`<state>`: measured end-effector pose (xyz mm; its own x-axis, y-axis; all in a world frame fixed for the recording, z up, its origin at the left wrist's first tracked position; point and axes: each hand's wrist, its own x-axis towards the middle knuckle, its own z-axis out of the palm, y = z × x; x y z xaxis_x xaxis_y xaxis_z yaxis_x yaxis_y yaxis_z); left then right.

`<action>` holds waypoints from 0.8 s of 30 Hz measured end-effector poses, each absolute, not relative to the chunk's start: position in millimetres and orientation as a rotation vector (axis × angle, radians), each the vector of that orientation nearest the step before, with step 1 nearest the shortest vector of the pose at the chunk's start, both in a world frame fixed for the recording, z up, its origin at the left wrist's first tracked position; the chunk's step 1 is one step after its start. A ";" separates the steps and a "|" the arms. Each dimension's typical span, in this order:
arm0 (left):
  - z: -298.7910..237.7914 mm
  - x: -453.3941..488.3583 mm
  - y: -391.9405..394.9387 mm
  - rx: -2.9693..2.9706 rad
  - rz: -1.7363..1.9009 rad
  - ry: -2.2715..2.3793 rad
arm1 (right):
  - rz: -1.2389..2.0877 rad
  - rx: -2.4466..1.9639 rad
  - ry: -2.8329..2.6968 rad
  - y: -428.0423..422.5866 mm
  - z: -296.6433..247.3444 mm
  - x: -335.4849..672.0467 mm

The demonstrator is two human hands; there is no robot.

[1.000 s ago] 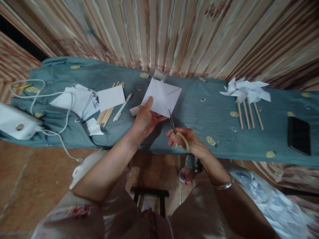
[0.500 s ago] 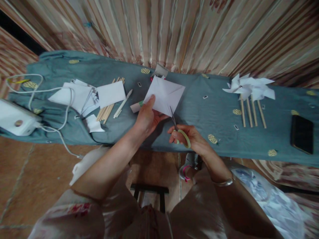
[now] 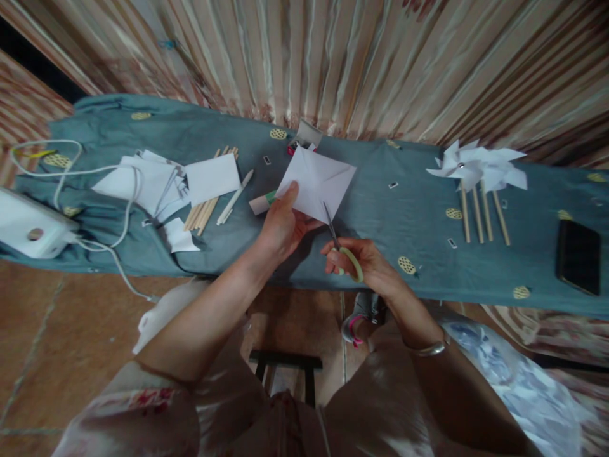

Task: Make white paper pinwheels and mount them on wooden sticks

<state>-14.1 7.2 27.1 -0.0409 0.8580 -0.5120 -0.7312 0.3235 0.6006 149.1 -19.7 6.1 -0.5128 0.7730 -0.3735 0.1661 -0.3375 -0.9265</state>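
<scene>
A square sheet of white paper (image 3: 320, 181) with crease lines is pinched in my left hand (image 3: 281, 219), thumb on top and fingers underneath. My right hand (image 3: 356, 257) grips a pair of scissors (image 3: 351, 261) with pale green handles. Their blades lie over the paper's lower right edge, pointing up toward its middle. Behind the paper, an opened small box (image 3: 309, 133) is partly hidden. A small pale and green piece (image 3: 261, 203) lies by my left hand, its far end covered.
To the left lie folded white papers (image 3: 152, 184), a paper stack (image 3: 212, 179) on wooden sticks (image 3: 204, 219), white pens (image 3: 235, 197) and a white device with cables (image 3: 35, 222). Paper pinwheels (image 3: 476, 165) on sticks and a black phone (image 3: 578, 257) lie rightward on the green cloth (image 3: 380, 216).
The paper has shifted very slightly to the right in view. The scissor blades reach a touch further up over it. Both hands keep their hold.
</scene>
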 end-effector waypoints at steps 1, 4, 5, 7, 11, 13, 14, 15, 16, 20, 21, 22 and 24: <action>27.2 -14.2 7.0 0.157 1.291 0.971 | 1.900 -1.227 -1.470 -20.0 5.7 149.0; 27.1 -14.7 6.3 0.137 1.296 0.978 | 1.886 -1.245 -1.451 -21.1 3.5 148.5; 27.0 -14.9 6.2 0.133 1.297 0.986 | 1.886 -1.246 -1.441 -21.4 2.7 148.4; 26.6 -15.2 6.1 0.142 1.293 1.001 | 1.893 -1.244 -1.422 -21.6 1.4 148.4; 25.4 -15.1 6.3 0.200 1.292 1.011 | 1.906 -1.255 -1.399 -21.4 0.9 149.0; 25.4 -14.8 6.3 0.211 1.299 1.015 | 1.914 -1.257 -1.392 -21.2 0.9 149.2; 25.6 -14.6 6.2 0.214 1.302 1.017 | 1.920 -1.256 -1.388 -21.1 0.7 149.2; 26.0 -14.5 6.1 0.216 1.301 1.021 | 1.924 -1.254 -1.381 -21.0 0.3 149.2; 26.4 -14.4 6.0 0.217 1.296 1.024 | 1.926 -1.253 -1.375 -20.9 -0.1 149.1; 27.9 -14.4 5.7 0.218 1.282 1.033 | 1.919 -1.258 -1.368 -21.2 -2.1 148.3; 27.9 -14.6 5.7 0.218 1.282 1.034 | 1.917 -1.262 -1.368 -21.4 -2.4 148.1; 27.8 -14.7 5.8 0.216 1.280 1.035 | 1.915 -1.268 -1.366 -21.6 -2.4 147.9; 27.2 -15.0 6.1 0.213 1.281 1.031 | 1.906 -1.282 -1.353 -21.9 -2.0 147.5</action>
